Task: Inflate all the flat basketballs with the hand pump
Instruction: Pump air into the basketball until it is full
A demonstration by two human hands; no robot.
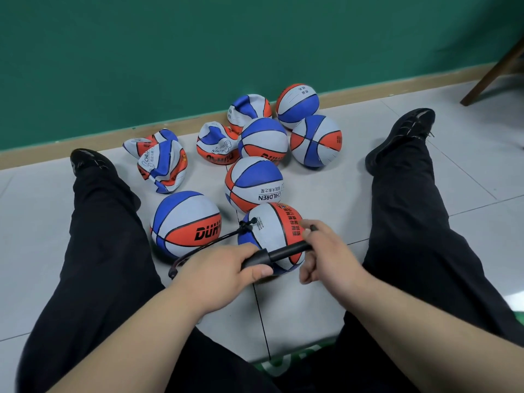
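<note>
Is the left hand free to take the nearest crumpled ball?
Probably not yet: the left hand grips the pump, and an inflated ball lies between it and the nearest crumpled ball.

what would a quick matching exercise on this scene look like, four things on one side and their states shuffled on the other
1 left hand
2 right hand
3 hose
4 leftmost ball

a crumpled flat
b grips the pump handle
c plugged into the nearest ball
d grips the pump body

Pairs: 1-d, 2-b, 3-c, 4-a
</note>
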